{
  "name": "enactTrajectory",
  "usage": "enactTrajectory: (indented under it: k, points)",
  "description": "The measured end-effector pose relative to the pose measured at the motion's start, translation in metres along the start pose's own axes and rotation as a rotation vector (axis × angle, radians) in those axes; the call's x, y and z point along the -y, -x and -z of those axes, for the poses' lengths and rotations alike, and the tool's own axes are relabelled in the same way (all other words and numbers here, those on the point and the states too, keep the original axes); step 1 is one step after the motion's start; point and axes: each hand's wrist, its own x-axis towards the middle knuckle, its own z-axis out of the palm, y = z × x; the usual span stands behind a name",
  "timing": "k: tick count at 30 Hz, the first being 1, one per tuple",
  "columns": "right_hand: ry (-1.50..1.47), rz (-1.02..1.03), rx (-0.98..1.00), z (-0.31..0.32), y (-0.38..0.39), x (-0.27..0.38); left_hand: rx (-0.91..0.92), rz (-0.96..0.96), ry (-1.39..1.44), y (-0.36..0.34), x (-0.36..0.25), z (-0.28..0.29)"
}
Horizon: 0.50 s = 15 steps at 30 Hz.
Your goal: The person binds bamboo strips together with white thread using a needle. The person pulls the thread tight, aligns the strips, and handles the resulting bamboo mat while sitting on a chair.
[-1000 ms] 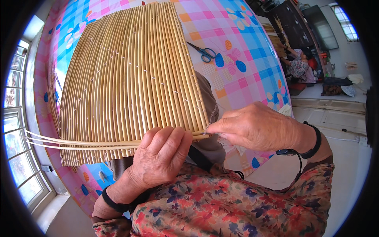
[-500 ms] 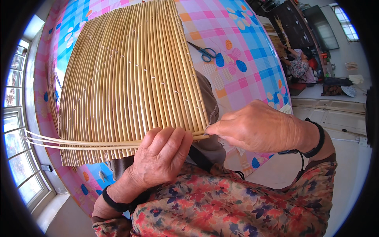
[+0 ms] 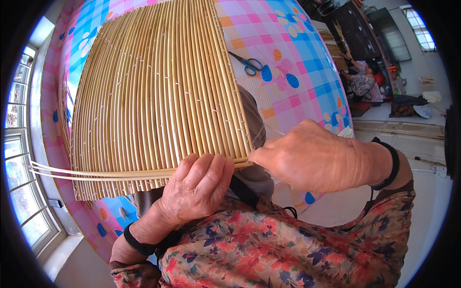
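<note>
A mat of pale yellow reed stalks (image 3: pixel 158 91), stitched in rows with light thread, slopes away from my lap. Several long thin stalks (image 3: pixel 110 174) lie crosswise over its near edge and stick out at the left. My left hand (image 3: pixel 197 187) is closed around these crosswise stalks, its knuckles over the mat. At the mat's near right corner my right hand (image 3: pixel 312 156) is closed in a pinch by the stalk ends. Fine thread (image 3: pixel 264 128) runs up from the corner near those fingers; what exactly the fingertips hold is hidden.
Dark-handled scissors (image 3: pixel 250 65) lie on the checked, flowered cloth (image 3: pixel 297 53) right of the mat. Windows (image 3: pixel 21 158) line the left side. At the far right a person (image 3: pixel 362 79) sits near dark furniture. More thin stalks (image 3: pixel 62 115) lie left of the mat.
My right hand has turned slightly and shifted a little at the corner, and the thread there lies differently. My left hand keeps its grip, and the mat has barely moved.
</note>
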Motion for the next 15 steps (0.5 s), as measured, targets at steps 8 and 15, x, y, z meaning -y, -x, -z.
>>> enactTrajectory:
  k: [8,15]
  points:
    - [-0.113,0.015,-0.079,-0.010,0.006,-0.007,-0.016,0.005,0.030,0.000,0.001,0.001]
    - [-0.162,0.061,-0.129,-0.014,0.010,-0.013,0.008,0.017,0.053,-0.003,0.001,0.004]
